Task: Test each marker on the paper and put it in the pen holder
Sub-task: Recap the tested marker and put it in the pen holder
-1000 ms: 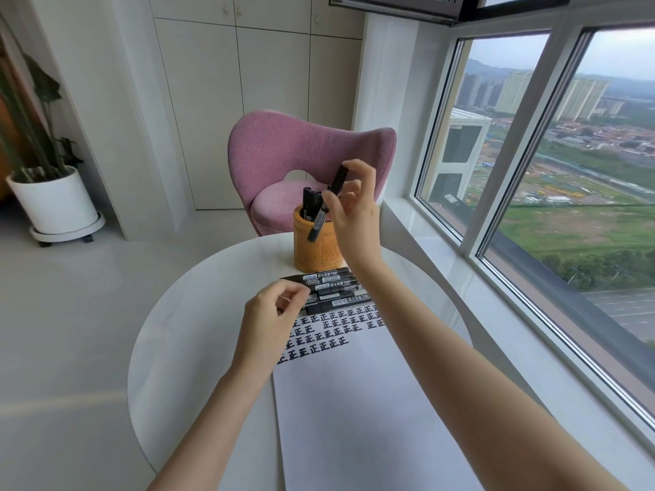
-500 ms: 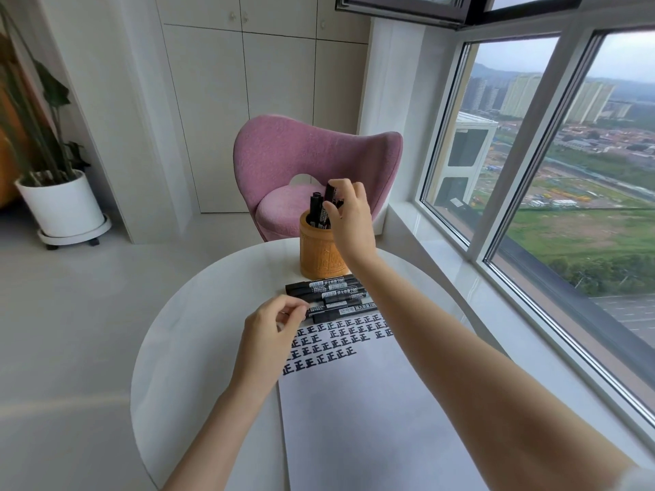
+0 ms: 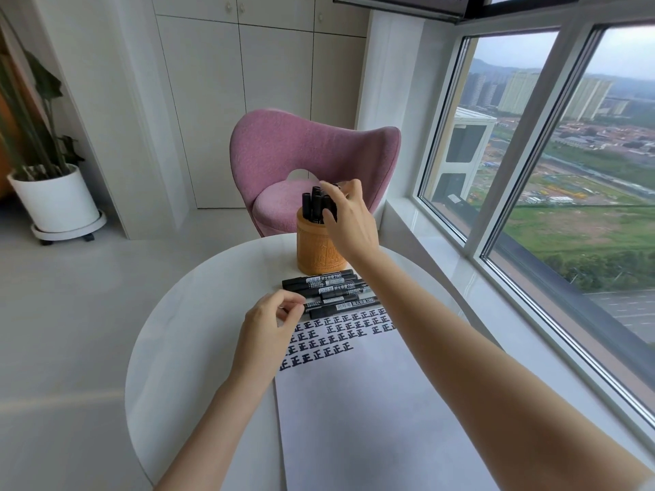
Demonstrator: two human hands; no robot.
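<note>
A wooden pen holder (image 3: 316,252) stands at the far side of the round white table (image 3: 191,334) with several black markers (image 3: 313,204) upright in it. My right hand (image 3: 351,223) is at the holder's rim, its loosely spread fingers touching the marker tops. Several more black markers (image 3: 328,290) lie in a row just in front of the holder. My left hand (image 3: 267,326) pinches the left end of one of these lying markers (image 3: 331,307). A white paper sheet (image 3: 361,412) below them carries rows of black test characters (image 3: 340,329).
A pink armchair (image 3: 312,154) stands behind the table. A white plant pot (image 3: 53,202) on a wheeled base sits at the far left on the floor. A window sill (image 3: 429,249) and large windows run along the right side.
My right hand has lowered the marker it held in the air down into the holder and now rests at the marker tops. My left hand has stayed by the lying markers.
</note>
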